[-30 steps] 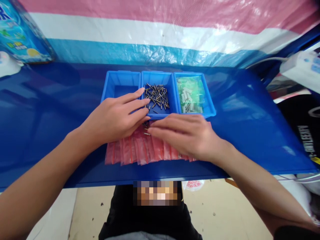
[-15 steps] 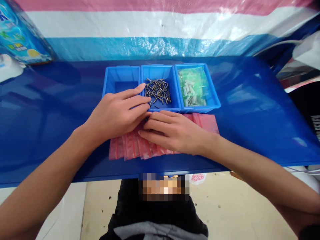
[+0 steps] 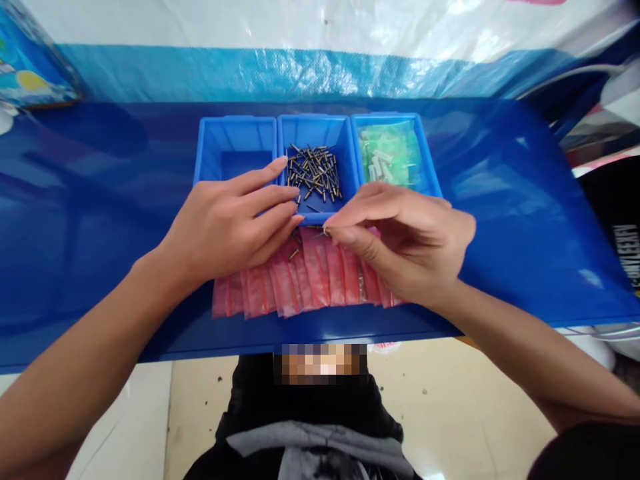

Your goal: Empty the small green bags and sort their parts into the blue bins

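My left hand (image 3: pixel 233 223) reaches over the front edge of the left and middle blue bins, its fingers stretched and slightly apart. Loose rivets (image 3: pixel 295 254) lie beneath and beside its fingertips, on the pink plastic bags (image 3: pixel 315 273). Between the thumb and forefinger of my right hand (image 3: pixel 407 240) is a small metal rivet (image 3: pixel 326 231), just in front of the middle bin (image 3: pixel 353 153). That bin holds a pile of dark pop rivets (image 3: pixel 315 170). The bags lie overlapping in a row, partly covered by both hands.
The left bin (image 3: pixel 237 130) shows a bare floor where visible. Green-tinted bags with white cylindrical pieces (image 3: pixel 383 163) fill the right bin (image 3: pixel 425 160). All stand on a blue table (image 3: pixel 510 220) before a striped plastic sheet (image 3: pixel 260 70). A blue printed package (image 3: pixel 35 60) is at the far left.
My right hand has lifted off the bags and turned, now pinching a rivet near the middle bin. My left hand stays almost in place. The view has tilted down a little.
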`<move>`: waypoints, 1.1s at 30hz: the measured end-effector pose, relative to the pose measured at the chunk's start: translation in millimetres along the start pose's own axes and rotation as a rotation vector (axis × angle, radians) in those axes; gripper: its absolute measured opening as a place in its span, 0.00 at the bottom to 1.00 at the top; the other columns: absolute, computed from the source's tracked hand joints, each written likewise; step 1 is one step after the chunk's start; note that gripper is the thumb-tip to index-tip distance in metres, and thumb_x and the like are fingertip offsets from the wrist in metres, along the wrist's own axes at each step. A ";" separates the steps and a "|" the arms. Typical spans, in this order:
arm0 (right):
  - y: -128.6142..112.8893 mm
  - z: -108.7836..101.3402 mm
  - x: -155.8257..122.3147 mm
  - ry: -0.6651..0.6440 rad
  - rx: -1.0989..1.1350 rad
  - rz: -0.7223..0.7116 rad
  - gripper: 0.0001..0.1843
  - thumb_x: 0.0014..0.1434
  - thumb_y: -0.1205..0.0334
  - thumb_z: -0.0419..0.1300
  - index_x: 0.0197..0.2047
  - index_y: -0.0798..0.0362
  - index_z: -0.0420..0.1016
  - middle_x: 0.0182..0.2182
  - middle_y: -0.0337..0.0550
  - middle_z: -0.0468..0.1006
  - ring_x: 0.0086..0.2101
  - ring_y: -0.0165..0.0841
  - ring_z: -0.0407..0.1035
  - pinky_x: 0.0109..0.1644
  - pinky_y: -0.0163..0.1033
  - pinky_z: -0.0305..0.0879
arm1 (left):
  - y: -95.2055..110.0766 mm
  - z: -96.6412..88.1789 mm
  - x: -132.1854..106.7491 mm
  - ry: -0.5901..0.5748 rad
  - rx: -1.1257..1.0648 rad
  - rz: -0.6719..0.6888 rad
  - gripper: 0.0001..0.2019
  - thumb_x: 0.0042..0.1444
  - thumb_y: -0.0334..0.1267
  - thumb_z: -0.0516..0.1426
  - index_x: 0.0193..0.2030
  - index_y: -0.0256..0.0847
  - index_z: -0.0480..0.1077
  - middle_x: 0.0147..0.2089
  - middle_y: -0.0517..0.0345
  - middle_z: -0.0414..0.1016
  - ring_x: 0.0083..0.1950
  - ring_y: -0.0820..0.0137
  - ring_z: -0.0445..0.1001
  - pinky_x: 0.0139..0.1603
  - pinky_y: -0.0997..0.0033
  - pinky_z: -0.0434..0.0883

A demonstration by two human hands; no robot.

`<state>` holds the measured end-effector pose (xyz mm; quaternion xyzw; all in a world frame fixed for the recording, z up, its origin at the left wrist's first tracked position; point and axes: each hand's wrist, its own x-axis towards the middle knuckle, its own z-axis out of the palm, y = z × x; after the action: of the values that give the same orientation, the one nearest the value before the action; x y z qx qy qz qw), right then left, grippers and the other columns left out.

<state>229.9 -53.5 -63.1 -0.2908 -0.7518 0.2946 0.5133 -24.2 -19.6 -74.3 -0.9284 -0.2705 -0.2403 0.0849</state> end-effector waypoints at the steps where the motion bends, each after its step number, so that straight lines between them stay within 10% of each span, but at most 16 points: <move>1: -1.9 -1.5 -1.6 -0.015 0.045 0.079 0.03 0.68 0.66 0.71 0.43 0.48 0.85 0.36 0.37 0.87 0.35 0.30 0.81 0.40 0.38 0.81 | 0.6 -0.1 0.6 -0.002 0.009 -0.005 0.09 0.74 0.39 0.58 0.54 0.46 0.79 0.58 0.57 0.85 0.70 0.55 0.79 0.54 0.59 0.86; 9: -5.4 -5.4 -2.6 0.017 0.229 0.352 0.07 0.71 0.58 0.69 0.51 0.43 0.86 0.46 0.41 0.89 0.38 0.37 0.84 0.47 0.46 0.87 | 1.2 -2.0 4.0 0.007 0.093 0.042 0.09 0.76 0.40 0.56 0.52 0.42 0.77 0.56 0.57 0.86 0.67 0.55 0.81 0.47 0.61 0.84; 14: -0.9 -7.3 -4.7 -0.184 -0.024 0.046 0.19 0.71 0.64 0.63 0.63 0.44 0.80 0.72 0.45 0.72 0.57 0.40 0.79 0.54 0.46 0.84 | 0.5 -0.6 3.7 0.052 0.072 0.072 0.08 0.75 0.38 0.57 0.52 0.40 0.76 0.56 0.56 0.86 0.67 0.55 0.81 0.48 0.63 0.84; 20: 9.1 5.1 -13.5 -0.453 -0.701 -0.574 0.14 0.75 0.70 0.56 0.57 0.52 0.80 0.50 0.45 0.87 0.45 0.37 0.79 0.39 0.42 0.76 | -0.5 0.4 2.7 -0.012 0.070 0.026 0.09 0.75 0.40 0.57 0.52 0.42 0.78 0.58 0.59 0.85 0.70 0.57 0.79 0.53 0.61 0.84; 33: 12.3 28.8 -15.9 -0.453 -0.883 -0.516 0.17 0.75 0.74 0.51 0.43 0.57 0.81 0.36 0.48 0.81 0.38 0.38 0.70 0.45 0.43 0.74 | 0.3 0.7 4.6 0.000 0.190 0.072 0.10 0.75 0.40 0.55 0.51 0.43 0.79 0.56 0.60 0.86 0.68 0.59 0.80 0.46 0.64 0.83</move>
<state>209.3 -61.4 -90.4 -0.2139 -0.9422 -0.1283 0.2238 -20.4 -17.6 -72.7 -0.9253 -0.2584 -0.2102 0.1812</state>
